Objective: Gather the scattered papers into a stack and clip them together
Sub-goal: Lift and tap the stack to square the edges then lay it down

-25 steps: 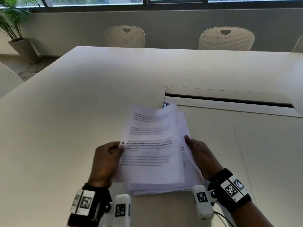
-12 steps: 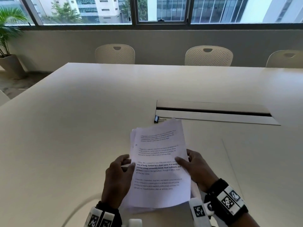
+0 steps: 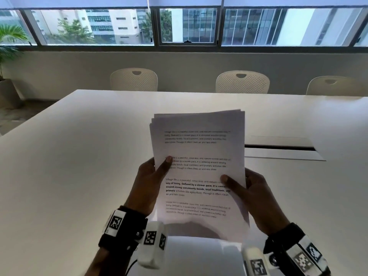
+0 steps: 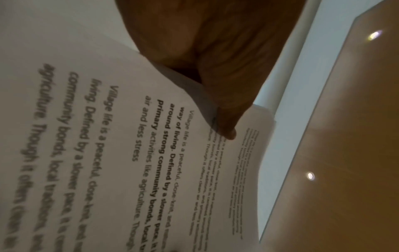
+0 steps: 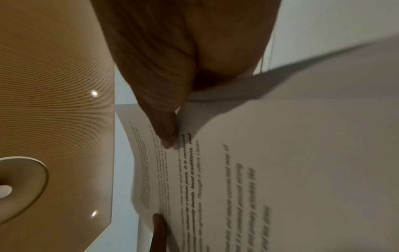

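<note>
A stack of printed papers stands upright above the white table, its bottom edge near the tabletop. My left hand grips the stack's left edge, thumb on the front page. My right hand grips the right edge, thumb across the text. In the left wrist view the left hand's thumb presses the papers. The right wrist view has the right thumb on the papers. The binder clip is hidden behind the stack.
A cable slot with a raised lid runs across the table behind the papers on the right. Three white chairs stand along the far edge under the windows. A potted plant is at the far left.
Both hands raised the papers off the table from lying flat to upright and squared the edges. The head view tilted up; the black binder clip seen earlier is now covered.
</note>
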A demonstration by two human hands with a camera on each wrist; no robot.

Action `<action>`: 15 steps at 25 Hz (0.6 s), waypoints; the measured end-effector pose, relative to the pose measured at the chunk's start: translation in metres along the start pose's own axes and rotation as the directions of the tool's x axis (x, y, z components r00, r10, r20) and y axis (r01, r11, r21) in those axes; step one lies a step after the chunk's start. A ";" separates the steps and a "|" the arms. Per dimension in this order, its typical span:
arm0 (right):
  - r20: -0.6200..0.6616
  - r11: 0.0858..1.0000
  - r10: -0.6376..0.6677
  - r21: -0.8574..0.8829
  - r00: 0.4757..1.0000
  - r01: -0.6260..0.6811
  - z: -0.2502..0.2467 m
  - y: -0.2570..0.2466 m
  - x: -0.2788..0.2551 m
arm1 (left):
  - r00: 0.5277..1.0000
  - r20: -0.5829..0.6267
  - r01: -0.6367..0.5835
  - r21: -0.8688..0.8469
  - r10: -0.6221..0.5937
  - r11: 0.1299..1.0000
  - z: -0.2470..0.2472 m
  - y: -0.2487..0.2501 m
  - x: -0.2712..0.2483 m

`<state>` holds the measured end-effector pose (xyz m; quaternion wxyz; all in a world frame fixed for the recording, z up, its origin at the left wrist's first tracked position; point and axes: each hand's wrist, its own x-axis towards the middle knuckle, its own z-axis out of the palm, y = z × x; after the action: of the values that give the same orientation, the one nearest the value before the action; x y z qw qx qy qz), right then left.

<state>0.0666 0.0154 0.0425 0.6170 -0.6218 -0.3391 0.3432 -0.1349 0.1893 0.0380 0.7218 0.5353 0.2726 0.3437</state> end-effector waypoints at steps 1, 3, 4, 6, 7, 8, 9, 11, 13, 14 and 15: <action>-0.020 1.000 -0.002 -0.004 1.000 0.002 -0.004 -0.005 0.001 | 0.999 0.010 -0.036 0.021 0.036 0.999 0.005 0.001 0.001; -0.062 1.000 -0.008 0.025 0.998 0.009 -0.011 -0.012 0.005 | 0.996 0.025 -0.091 0.068 0.089 0.994 0.018 0.003 -0.002; -0.089 0.999 -0.013 0.048 0.996 0.017 -0.014 -0.015 0.006 | 0.993 0.037 -0.114 0.081 0.111 0.990 0.023 0.004 -0.004; -0.109 0.996 -0.022 0.082 0.994 0.031 -0.016 -0.021 0.004 | 0.989 0.050 -0.145 0.091 0.141 0.985 0.031 0.006 -0.007; -0.101 0.995 -0.027 0.094 0.995 0.036 -0.015 -0.023 0.001 | 0.986 0.056 -0.160 0.098 0.155 0.982 0.034 0.007 -0.009; -0.095 0.994 -0.042 0.099 0.995 0.052 -0.015 -0.027 -0.001 | 0.983 0.068 -0.176 0.109 0.169 0.978 0.039 0.011 -0.009; -0.095 0.993 -0.057 0.101 0.994 0.067 -0.013 -0.029 -0.003 | 0.981 0.075 -0.187 0.118 0.179 0.975 0.041 0.014 -0.011; -0.112 0.985 -0.109 0.119 0.988 0.122 -0.012 -0.035 -0.006 | 0.977 0.085 -0.203 0.119 0.193 0.972 0.048 0.024 -0.012; -0.168 0.964 -0.189 0.155 0.967 0.216 -0.008 -0.049 -0.009 | 0.976 0.068 -0.214 0.097 0.208 0.972 0.056 0.037 -0.013; -0.207 0.952 -0.238 0.146 0.949 0.271 -0.005 -0.056 -0.010 | 0.972 0.055 -0.231 0.086 0.227 0.969 0.060 0.044 -0.012; -0.246 0.943 -0.275 0.117 0.929 0.310 -0.002 -0.062 -0.010 | 0.969 0.042 -0.244 0.079 0.242 0.966 0.065 0.050 -0.012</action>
<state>0.0635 0.0065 0.1049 0.7418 -0.5497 -0.3284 0.1991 -0.1033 0.1512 0.1047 0.6554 0.6000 0.2075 0.4091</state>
